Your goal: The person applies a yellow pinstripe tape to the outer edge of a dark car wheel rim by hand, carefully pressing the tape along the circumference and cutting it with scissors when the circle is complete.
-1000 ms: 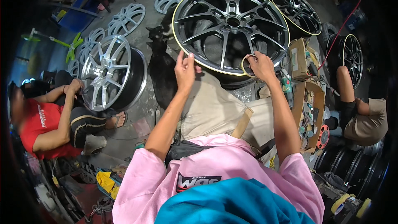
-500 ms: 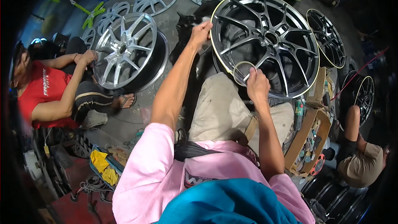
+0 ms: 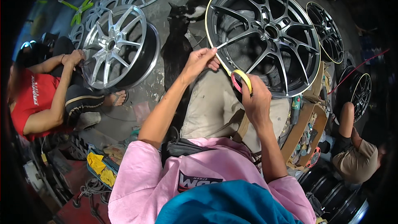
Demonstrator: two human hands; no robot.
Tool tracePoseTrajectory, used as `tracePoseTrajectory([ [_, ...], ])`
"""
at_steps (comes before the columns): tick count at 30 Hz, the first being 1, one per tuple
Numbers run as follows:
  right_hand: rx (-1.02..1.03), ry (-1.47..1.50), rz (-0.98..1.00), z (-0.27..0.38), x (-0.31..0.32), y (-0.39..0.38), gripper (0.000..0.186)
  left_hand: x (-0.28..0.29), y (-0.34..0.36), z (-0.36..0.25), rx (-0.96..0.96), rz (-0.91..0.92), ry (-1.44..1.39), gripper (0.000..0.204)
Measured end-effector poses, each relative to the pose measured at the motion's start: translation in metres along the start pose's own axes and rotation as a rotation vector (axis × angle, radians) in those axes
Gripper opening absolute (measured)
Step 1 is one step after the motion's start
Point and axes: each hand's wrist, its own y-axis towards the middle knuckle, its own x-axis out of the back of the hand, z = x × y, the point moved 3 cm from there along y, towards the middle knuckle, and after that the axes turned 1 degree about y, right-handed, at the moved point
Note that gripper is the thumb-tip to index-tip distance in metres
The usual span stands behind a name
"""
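Observation:
A large dark alloy wheel rim (image 3: 262, 28) with machined spokes leans tilted in front of my knees. Pale yellow masking tape (image 3: 210, 37) runs along its outer lip. My left hand (image 3: 200, 63) is at the lip's lower left, thumb pressed on the taped edge and fingers curled beside it. Gripped in my right hand (image 3: 258, 101) is a roll of yellow tape (image 3: 247, 84) with a pinkish core, right at the lower left lip. What lies between the left fingertips is partly hidden.
A silver wheel (image 3: 111, 45) stands at left beside a seated person in red (image 3: 45, 99). A black-and-white cat (image 3: 176, 41) is left of my rim. More wheels lie beyond. At right are a cardboard box (image 3: 300, 135), a taped wheel (image 3: 361, 95) and another person (image 3: 358, 159).
My left hand has slid down the rim's edge toward the right hand. The tape roll has turned and sits closer to the lip. The view has shifted slightly, revealing the cat more fully.

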Motion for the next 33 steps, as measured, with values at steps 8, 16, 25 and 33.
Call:
tracePoseTrajectory([
  [8,0.203,-0.227,0.085,0.001,0.002,-0.018,0.037,-0.03,-0.025,0.008,-0.043,0.003,-0.064,0.031],
  [16,0.255,-0.315,0.18,-0.009,0.011,-0.04,0.032,-0.044,-0.031,0.017,-0.081,-0.034,-0.116,0.025],
  [25,0.4,-0.474,0.305,-0.008,0.02,-0.048,0.051,-0.044,-0.031,0.021,-0.139,-0.056,-0.143,0.025],
  [33,0.411,-0.567,0.347,-0.04,0.021,-0.05,0.053,-0.053,-0.035,0.027,-0.131,-0.078,-0.136,0.022],
])
